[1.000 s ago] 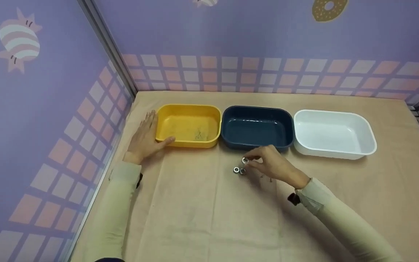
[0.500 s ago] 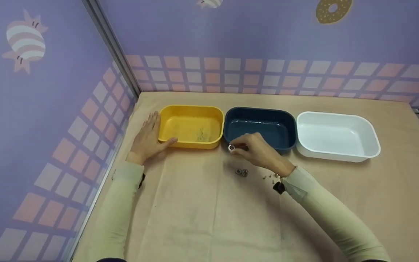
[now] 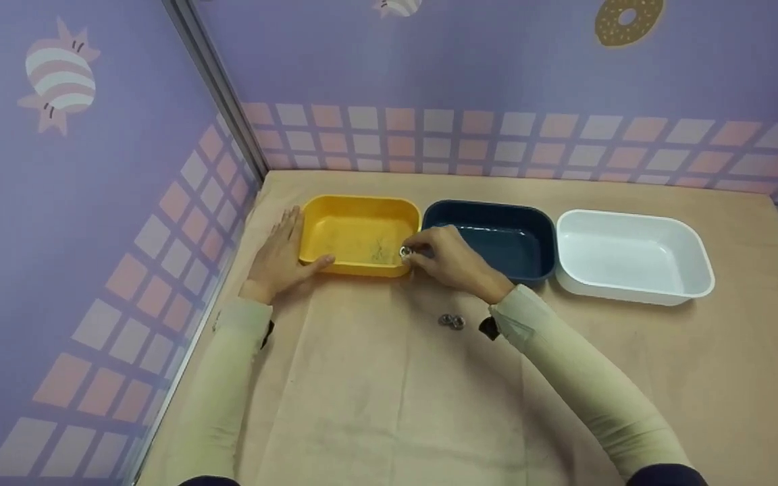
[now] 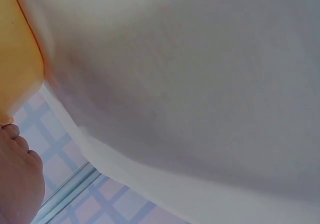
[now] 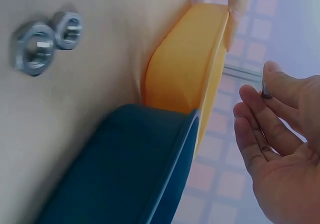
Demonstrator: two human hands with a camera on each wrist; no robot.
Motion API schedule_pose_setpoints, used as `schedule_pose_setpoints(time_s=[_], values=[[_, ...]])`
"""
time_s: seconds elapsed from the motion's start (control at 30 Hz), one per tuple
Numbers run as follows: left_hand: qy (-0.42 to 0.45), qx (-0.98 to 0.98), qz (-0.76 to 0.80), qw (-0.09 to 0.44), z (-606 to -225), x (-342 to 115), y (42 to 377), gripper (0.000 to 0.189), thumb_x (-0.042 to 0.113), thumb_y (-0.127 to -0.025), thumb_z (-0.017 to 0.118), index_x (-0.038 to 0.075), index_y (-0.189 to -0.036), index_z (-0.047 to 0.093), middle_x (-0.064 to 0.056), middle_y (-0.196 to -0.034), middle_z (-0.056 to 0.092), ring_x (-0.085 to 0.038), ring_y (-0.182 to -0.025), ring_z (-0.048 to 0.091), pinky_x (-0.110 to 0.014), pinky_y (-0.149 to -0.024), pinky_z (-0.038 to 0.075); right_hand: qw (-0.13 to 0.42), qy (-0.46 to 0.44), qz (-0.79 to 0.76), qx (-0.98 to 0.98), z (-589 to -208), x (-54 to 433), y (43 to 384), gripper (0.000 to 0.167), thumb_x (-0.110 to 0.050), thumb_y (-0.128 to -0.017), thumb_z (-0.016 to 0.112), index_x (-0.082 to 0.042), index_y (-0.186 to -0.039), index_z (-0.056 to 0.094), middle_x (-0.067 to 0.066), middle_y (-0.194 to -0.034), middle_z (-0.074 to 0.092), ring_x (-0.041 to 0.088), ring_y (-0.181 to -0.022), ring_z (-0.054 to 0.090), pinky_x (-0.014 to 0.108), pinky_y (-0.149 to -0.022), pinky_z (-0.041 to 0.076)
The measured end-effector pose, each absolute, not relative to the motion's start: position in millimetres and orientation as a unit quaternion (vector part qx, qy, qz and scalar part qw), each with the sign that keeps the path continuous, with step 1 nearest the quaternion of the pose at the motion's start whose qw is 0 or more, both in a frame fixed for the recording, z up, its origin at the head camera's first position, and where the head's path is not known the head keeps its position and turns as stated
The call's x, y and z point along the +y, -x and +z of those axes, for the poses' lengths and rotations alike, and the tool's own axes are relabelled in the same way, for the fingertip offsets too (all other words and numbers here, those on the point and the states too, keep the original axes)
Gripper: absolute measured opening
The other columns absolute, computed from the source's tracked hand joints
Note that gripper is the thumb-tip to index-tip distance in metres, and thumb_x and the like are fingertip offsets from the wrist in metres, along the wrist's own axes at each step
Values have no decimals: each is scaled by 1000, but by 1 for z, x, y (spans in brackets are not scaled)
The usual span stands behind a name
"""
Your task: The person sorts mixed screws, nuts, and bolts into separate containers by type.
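My right hand (image 3: pixel 453 260) pinches a metal hex nut (image 3: pixel 404 252) between thumb and fingertips above the right end of the yellow bin (image 3: pixel 362 270). Seen from the right wrist, that nut (image 5: pixel 265 90) is edge-on and clear of the bins. My left hand (image 3: pixel 277 263) lies against the yellow bin's left side, fingers straight and thumb along the front rim. Two more nuts (image 3: pixel 457 322) lie touching on the cloth before the dark blue bin (image 3: pixel 490 275). Some thin dark bits (image 3: pixel 381 251), too small to identify, are inside the yellow bin.
A white bin (image 3: pixel 632 289) stands right of the dark blue one, all three in a row. Behind them rises a purple patterned wall (image 3: pixel 470 61), with another panel (image 3: pixel 92 202) close on the left. Beige cloth (image 3: pixel 362 391) covers the table.
My right hand has lifted one nut from beside the other two and carried it left and away from me to the yellow bin. The left hand stays at the bin. The view has shifted slightly.
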State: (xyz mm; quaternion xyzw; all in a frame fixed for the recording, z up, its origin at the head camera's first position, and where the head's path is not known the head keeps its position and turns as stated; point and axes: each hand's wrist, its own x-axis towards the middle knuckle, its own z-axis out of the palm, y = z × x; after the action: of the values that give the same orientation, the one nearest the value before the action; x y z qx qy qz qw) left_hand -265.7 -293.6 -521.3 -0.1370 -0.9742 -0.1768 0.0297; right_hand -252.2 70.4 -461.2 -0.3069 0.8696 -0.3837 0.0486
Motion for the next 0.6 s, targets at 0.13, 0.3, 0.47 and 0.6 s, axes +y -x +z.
schedule_pose_setpoints(time_s=[0.13, 0.3, 0.47, 0.6], values=[[135, -975, -176, 31, -523, -294, 265, 117, 72, -96, 62, -3, -170, 10, -24, -178, 10, -39, -167, 10, -52, -136, 11, 51, 311, -378, 871, -461, 58, 262, 25, -15, -102, 75, -2, -122, 80, 10, -114, 80, 19, -98, 74, 34, -90, 65], [137, -975, -175, 27, -524, -294, 264, 117, 73, -96, 60, -3, -170, 9, -24, -178, 9, -40, -167, 9, -55, -136, 12, 49, 315, -363, 876, -459, 41, 277, 21, -16, -102, 74, -4, -118, 81, 8, -113, 80, 19, -103, 74, 38, -97, 64], [137, -975, -170, 27, -523, -294, 264, 112, 71, -100, 56, -3, -169, 8, -23, -179, 8, -40, -167, 8, -56, -135, 13, 46, 308, -364, 878, -455, 23, 289, 20, -15, -104, 72, -3, -117, 81, 9, -112, 80, 21, -104, 74, 40, -101, 62], [141, -974, -174, 29, -522, -295, 265, 102, 63, -105, 51, -5, -169, 9, -24, -178, 9, -40, -167, 8, -56, -135, 12, 48, 286, -370, 883, -454, 9, 297, 22, -16, -105, 70, -4, -121, 79, 8, -116, 80, 19, -108, 73, 38, -105, 60]])
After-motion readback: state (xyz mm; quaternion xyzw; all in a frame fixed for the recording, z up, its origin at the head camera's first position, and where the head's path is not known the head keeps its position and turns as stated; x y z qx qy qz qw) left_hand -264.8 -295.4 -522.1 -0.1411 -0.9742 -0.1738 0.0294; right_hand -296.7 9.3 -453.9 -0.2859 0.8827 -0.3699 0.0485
